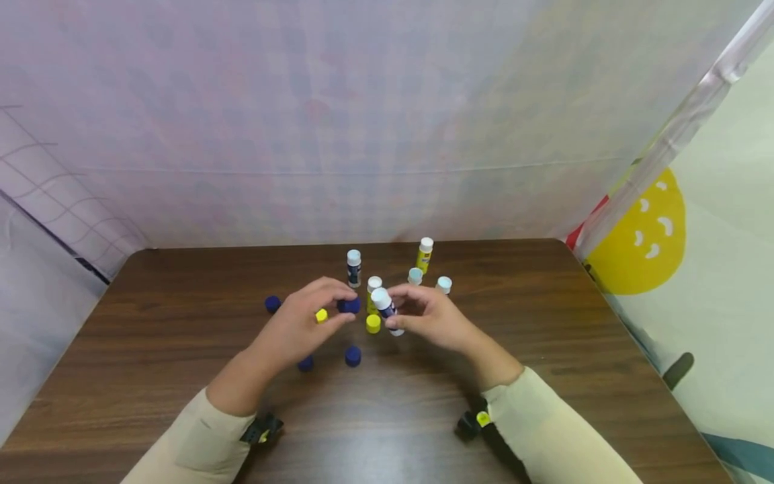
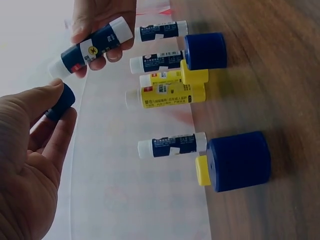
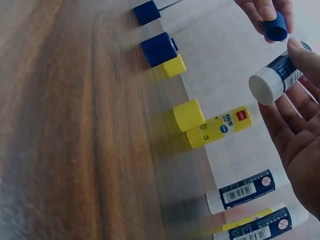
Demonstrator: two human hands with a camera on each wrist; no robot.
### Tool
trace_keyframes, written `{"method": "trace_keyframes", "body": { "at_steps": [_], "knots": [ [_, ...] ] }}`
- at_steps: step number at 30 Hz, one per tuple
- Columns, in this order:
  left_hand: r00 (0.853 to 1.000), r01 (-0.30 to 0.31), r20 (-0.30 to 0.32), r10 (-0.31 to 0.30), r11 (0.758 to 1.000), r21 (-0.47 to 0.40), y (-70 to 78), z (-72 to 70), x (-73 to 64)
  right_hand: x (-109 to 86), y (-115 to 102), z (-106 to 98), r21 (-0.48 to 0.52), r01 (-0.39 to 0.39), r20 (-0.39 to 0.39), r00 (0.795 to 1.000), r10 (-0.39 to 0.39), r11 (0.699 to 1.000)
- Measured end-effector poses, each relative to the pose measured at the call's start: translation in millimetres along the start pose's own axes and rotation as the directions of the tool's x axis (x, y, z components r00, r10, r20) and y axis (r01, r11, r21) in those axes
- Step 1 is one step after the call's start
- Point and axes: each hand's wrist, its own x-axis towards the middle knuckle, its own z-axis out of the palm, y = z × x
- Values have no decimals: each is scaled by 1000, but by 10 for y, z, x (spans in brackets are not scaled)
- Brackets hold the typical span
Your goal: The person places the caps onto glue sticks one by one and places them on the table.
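Note:
My left hand pinches a blue cap between thumb and fingertips, just above the table. Across from it, my right hand grips a dark blue glue stick with white ends, tilted in the air. In the left wrist view a small gap separates the cap from the stick's near white end. The right wrist view shows the cap's hollow opening facing the glue stick. Just behind the hands stand a yellow glue stick and a yellow cap.
Toward the back stand another yellow glue stick and several dark blue ones, one of them left of centre. Loose blue caps and a second yellow cap lie around the left hand. A cloth curtain hangs behind the wooden table.

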Motion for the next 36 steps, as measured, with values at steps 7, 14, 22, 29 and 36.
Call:
{"method": "trace_keyframes", "body": {
  "at_steps": [7, 14, 22, 29, 36],
  "knots": [
    [999, -32, -27, 31, 999, -20, 10, 37, 2, -10, -16, 26, -2, -16, 24, 1000, 16, 1000],
    [996, -83, -45, 81, 995, -50, 25, 74, -2, -8, -22, 53, -33, -18, 42, 999, 19, 999],
    [995, -95, -38, 92, 993, -64, 48, 115, -12, -9, 22, 85, -56, 18, 73, 997, -14, 998],
    [997, -82, -14, 81, 993, -85, 81, 116, -20, -13, 62, 89, -116, 35, 85, 996, -25, 993],
    [997, -79, 0, 79, 995, -56, 86, 134, -23, -15, 64, 85, -135, 53, 85, 996, -41, 989]
  ]
}}
